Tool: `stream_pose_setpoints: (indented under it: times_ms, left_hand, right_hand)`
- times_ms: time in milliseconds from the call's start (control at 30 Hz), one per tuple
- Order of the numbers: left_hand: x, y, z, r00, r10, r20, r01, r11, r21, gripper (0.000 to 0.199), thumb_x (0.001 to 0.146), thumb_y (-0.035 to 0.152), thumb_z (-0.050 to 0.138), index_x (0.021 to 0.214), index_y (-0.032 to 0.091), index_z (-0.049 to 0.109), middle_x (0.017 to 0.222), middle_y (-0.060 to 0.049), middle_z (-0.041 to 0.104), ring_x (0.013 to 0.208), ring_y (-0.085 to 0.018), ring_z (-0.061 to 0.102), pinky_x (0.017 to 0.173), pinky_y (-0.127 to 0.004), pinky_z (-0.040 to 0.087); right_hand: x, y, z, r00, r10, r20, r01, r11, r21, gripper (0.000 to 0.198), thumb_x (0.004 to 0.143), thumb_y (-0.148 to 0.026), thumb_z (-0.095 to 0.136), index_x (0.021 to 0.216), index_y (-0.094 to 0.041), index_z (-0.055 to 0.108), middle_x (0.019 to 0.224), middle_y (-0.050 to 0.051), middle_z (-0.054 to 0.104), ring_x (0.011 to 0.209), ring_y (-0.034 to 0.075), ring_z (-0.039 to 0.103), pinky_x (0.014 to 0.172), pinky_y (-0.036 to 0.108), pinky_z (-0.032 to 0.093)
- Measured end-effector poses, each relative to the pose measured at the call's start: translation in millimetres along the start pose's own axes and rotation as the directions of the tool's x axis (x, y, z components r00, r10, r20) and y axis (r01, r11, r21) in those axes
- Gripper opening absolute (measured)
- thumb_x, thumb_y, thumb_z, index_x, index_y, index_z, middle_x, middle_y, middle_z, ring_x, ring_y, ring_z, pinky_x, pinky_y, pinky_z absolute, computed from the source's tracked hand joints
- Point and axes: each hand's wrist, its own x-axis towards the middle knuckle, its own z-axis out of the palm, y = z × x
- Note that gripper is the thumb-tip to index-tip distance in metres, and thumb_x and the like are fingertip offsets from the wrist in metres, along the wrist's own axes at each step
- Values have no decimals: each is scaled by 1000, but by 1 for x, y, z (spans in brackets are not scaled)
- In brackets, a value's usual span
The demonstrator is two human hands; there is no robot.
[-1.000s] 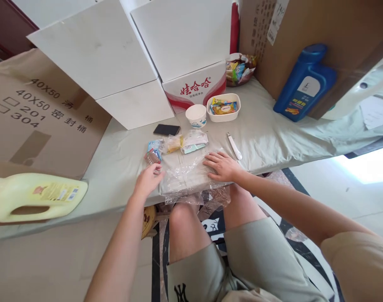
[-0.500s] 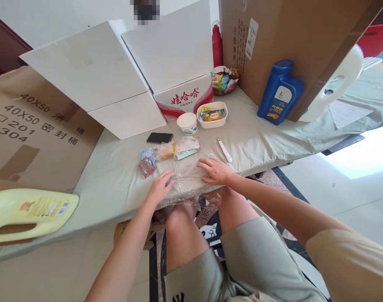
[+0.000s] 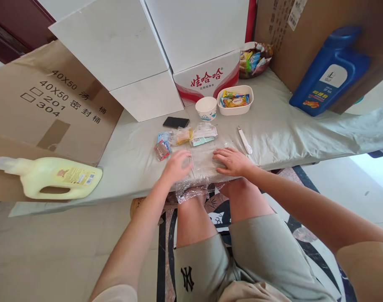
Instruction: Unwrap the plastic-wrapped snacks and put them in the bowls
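A sheet of clear plastic film [image 3: 202,161] lies spread on the cloth at the table's front edge, its crinkled end hanging over my knees. Flat on its right side rests my right hand [image 3: 231,162], fingers stretched out. At its left side is my left hand [image 3: 178,167], the fingers loosely bent and apart; whether they touch the film I cannot tell. Just behind the film are a clear-wrapped bundle with yellow contents [image 3: 182,136], a white and pale green packet [image 3: 204,135], and small blue and red sachets [image 3: 162,150]. A white utility knife [image 3: 244,140] lies beyond my right hand.
Behind stand a paper cup [image 3: 206,109], a white tub of snack packets [image 3: 235,110], a phone [image 3: 176,122] and a bowl of snacks [image 3: 256,69]. White boxes [image 3: 147,96] rise at the back. A blue bottle [image 3: 331,71] stands right, a yellow jug [image 3: 62,176] left.
The view has tilted down and shifted left. My left hand has lifted a little and moved away from the film's surface; the right hand stays flat on the film.
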Motion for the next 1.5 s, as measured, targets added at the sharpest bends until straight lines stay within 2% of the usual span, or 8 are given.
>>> stream_pose_setpoints:
  times_ms: [133,367,567,733,933,1200,1367,1500]
  left_hand:
    - [-19,-2,17,935,60,348,-78,996,36,48,82,39,69,126,20,67,150,-11,56,146,-32,42,122,-51,34]
    - [-30,-2,2,973,-93,210,77,994,82,27,90,28,51,101,21,75,108,-8,76,97,-22,70,92,-36,53]
    - [-33,28,-50,951,-205,232,245,956,-159,24,81,41,66,80,18,72,72,-2,71,64,-15,59,63,-27,46]
    - [-21,55,-59,943,-306,128,317,715,-623,28,79,42,71,91,18,65,76,-2,71,66,-14,66,61,-25,49]
    - [6,52,-29,772,-568,285,583,453,-675,16,84,29,67,83,20,55,56,7,54,37,-4,41,38,-17,22]
    - [29,51,-23,755,-385,531,656,466,-594,19,82,30,73,85,19,58,59,3,60,37,-4,41,37,-18,18]
    - [42,49,-24,836,-312,451,531,258,-807,36,85,44,69,110,19,64,76,-2,69,56,-8,59,50,-18,41]
    - [25,48,3,837,-335,433,472,41,-881,65,87,75,47,115,18,63,108,-12,74,94,-20,71,74,-29,56]
  right_hand:
    - [-1,1,2,999,-9,-37,9,1000,-7,21,93,-34,58,104,-18,67,133,15,64,128,31,58,110,50,42]
    - [-4,5,1,993,-24,-115,36,994,108,25,97,-34,49,84,-20,65,132,17,64,118,32,64,98,49,51]
    - [-14,-21,-65,985,68,-156,-21,958,286,21,96,-36,48,83,-22,57,90,8,75,99,28,71,93,46,49]
    - [-26,-44,-105,907,421,-20,-332,743,581,24,96,-41,47,81,-23,48,66,1,69,61,15,65,61,26,47]
    - [-48,-33,-74,791,480,378,-604,513,610,21,90,-43,58,87,-23,51,68,2,72,57,16,65,52,26,47]
    - [-20,-21,-63,908,337,250,-400,517,756,47,82,-48,68,120,-23,60,120,13,71,105,27,68,87,42,56]
    - [19,-42,-42,898,131,419,-433,423,796,29,81,-47,67,87,-20,60,69,0,64,53,11,55,55,27,47]
    - [22,-54,-34,885,350,308,-414,285,865,32,84,-53,62,80,-22,54,59,-4,56,45,10,47,47,25,39]
